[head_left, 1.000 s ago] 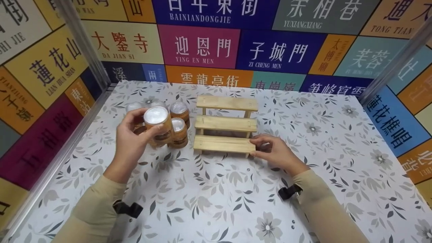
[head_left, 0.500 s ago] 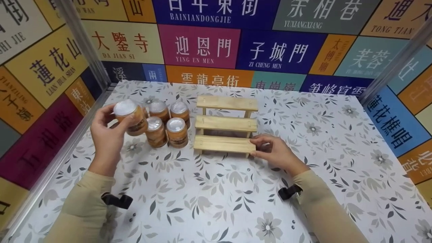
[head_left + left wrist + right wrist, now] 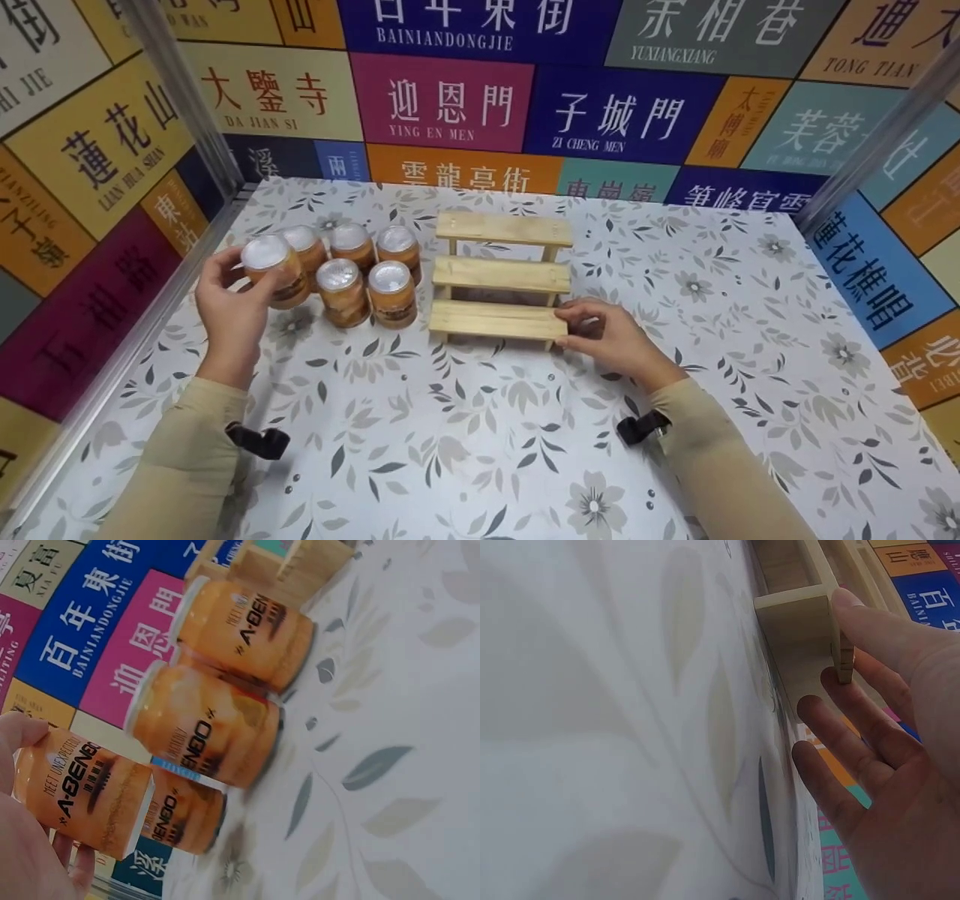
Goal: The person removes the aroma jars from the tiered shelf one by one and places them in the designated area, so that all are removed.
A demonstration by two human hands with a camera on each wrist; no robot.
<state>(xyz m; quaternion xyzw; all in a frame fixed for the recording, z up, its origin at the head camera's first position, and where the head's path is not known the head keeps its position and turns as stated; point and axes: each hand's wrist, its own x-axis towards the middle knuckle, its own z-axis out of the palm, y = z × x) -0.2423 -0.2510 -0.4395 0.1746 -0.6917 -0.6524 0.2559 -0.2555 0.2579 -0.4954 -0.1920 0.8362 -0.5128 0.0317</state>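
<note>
In the head view my left hand (image 3: 234, 315) grips an orange-brown can (image 3: 283, 283) with a silvery top, at the left end of a group of similar cans (image 3: 343, 296). Thumb and fingers wrap its sides. The left wrist view shows the held can (image 3: 86, 791) with dark "A-BENBO" lettering, its base close over the table. My right hand (image 3: 611, 337) pinches the right end of the lowest step of a three-step wooden stand (image 3: 495, 321). Seen from the right wrist, the thumb lies on one face of the step board (image 3: 843, 645) and a fingertip against the other.
Several cans stand upright in two rows left of the stand, one (image 3: 301, 244) directly behind the held can. A white leaf-patterned cloth (image 3: 450, 435) covers the table. Walls of coloured sign panels (image 3: 442, 105) enclose the back and sides, with clear corner posts (image 3: 187, 97).
My left hand has carried the can leftward from in front of the group and lowered it at the group's left end. The right hand and the stand have stayed in place.
</note>
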